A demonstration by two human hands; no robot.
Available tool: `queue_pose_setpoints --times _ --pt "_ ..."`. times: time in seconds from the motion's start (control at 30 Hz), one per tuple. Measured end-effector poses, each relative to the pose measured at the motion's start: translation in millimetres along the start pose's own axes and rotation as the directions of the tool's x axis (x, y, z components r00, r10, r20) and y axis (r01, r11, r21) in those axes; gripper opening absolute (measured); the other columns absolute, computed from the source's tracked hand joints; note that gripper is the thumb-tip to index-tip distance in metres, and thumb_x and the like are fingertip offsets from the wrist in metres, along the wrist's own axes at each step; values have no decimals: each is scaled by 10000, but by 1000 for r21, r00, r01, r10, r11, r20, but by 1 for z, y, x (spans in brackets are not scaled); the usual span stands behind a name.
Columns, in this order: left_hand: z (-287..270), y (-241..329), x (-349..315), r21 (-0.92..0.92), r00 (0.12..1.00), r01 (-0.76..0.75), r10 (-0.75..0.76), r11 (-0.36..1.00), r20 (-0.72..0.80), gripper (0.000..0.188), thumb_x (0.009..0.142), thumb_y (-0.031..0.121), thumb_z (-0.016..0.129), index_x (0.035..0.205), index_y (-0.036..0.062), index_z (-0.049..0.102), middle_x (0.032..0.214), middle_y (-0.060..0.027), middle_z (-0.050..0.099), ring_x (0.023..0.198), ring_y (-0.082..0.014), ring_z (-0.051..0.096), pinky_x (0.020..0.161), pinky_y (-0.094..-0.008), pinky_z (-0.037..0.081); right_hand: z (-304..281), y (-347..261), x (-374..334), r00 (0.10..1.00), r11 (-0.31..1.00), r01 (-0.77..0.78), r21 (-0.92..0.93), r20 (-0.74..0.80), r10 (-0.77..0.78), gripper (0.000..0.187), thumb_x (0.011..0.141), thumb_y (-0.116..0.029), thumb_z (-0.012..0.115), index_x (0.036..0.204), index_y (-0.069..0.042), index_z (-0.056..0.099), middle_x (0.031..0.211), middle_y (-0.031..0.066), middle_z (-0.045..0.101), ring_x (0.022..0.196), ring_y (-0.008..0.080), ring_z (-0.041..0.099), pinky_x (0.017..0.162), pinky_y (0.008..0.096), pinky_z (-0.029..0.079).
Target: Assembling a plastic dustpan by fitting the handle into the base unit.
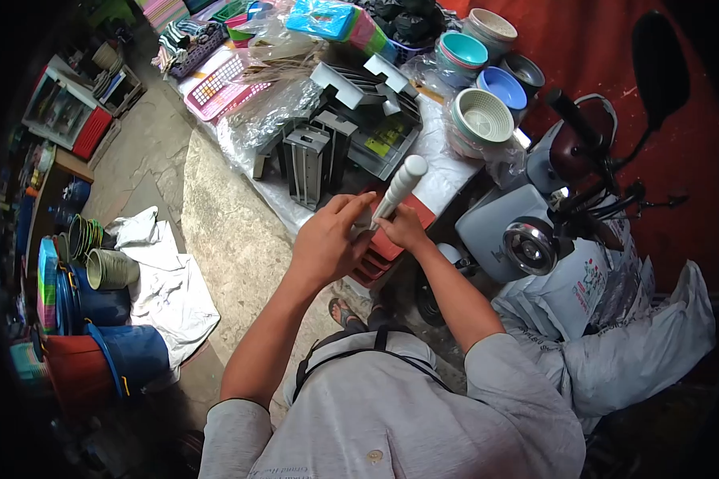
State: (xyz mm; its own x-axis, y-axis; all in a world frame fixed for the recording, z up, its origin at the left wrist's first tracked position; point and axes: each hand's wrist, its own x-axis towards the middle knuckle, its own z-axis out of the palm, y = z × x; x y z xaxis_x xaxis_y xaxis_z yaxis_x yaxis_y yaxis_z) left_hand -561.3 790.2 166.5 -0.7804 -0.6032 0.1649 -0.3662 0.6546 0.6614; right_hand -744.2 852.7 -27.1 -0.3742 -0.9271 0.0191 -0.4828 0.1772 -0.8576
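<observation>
A white handle with a ribbed grip and rounded top [401, 184] slants up in front of me. My right hand [406, 229] is closed around its lower part. Close beside it, my left hand [327, 243] curls its fingers and thumb by the handle's lower end; what lies between them is mostly hidden. Below my hands, a red plastic piece with slots [373, 266] shows at the table's near end. Just beyond my left hand stand grey and black plastic pieces [305, 164], some upright, with a dark flat piece [383, 144] next to them.
Stacked plastic baskets and bowls [482, 116] sit at the table's far right. A pink basket [224, 89] and clear wrapping [268, 112] lie at the far left. On my right are a parked motorbike [527, 235] and white sacks [639, 351]. Buckets [128, 355] stand left, beside a white cloth [168, 287].
</observation>
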Motion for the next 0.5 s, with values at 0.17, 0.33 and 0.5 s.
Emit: queue_pose_setpoints --times 0.17,0.33,0.5 --pt "2 3 2 14 1000 22 -22 1000 -4 547 695 98 691 1216 126 526 1061 -100 579 910 -295 602 746 -357 505 8 2 -4 1000 999 -27 24 -1 27 410 713 -92 696 1079 -39 520 889 188 648 862 350 640 739 417 518" --pt "1 2 3 16 1000 20 -20 1000 18 567 697 107 694 1232 127 510 1077 -110 576 923 -302 599 751 -362 506 13 -10 -9 997 998 45 52 60 -48 410 715 -53 672 1099 -56 526 952 190 641 913 340 635 755 415 514" --pt "-7 2 1 22 1000 2 -3 1000 20 660 678 147 720 1282 127 454 1106 -137 565 948 -329 587 791 -385 494 12 -15 -1 973 999 -2 -41 229 12 455 691 -102 698 1109 -60 525 970 193 637 967 344 613 800 410 494"
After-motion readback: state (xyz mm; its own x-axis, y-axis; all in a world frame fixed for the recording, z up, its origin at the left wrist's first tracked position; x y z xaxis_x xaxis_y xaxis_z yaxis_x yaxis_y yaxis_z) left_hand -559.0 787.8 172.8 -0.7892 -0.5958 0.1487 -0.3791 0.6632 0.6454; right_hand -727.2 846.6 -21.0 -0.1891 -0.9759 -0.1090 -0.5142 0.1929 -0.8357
